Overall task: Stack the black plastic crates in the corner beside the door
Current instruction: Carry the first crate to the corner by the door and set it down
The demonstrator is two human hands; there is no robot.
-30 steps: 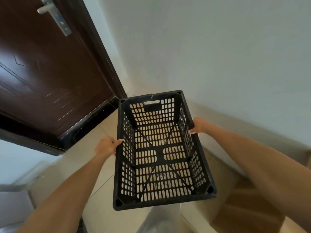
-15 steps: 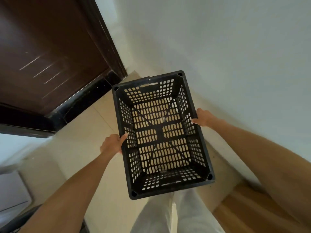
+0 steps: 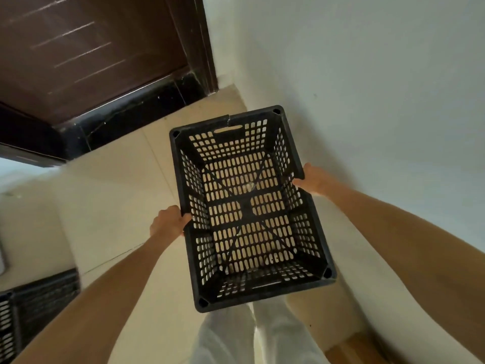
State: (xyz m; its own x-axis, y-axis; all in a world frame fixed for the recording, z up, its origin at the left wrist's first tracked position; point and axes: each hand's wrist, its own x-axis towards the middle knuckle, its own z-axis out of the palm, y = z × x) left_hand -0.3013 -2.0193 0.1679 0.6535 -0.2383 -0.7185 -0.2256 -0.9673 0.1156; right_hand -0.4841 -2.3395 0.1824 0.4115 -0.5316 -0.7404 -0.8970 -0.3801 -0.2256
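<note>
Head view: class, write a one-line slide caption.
Both hands, left hand and right hand, hold an empty black crate beside the door.

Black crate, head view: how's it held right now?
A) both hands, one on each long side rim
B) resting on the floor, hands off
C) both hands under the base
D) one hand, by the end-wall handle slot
A: the left hand and right hand grip opposite long rims of the black crate, held above the floor.

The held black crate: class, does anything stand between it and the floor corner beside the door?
Nothing visible does. The crate, held by the left hand and right hand, hangs over bare floor beside the door.
</note>
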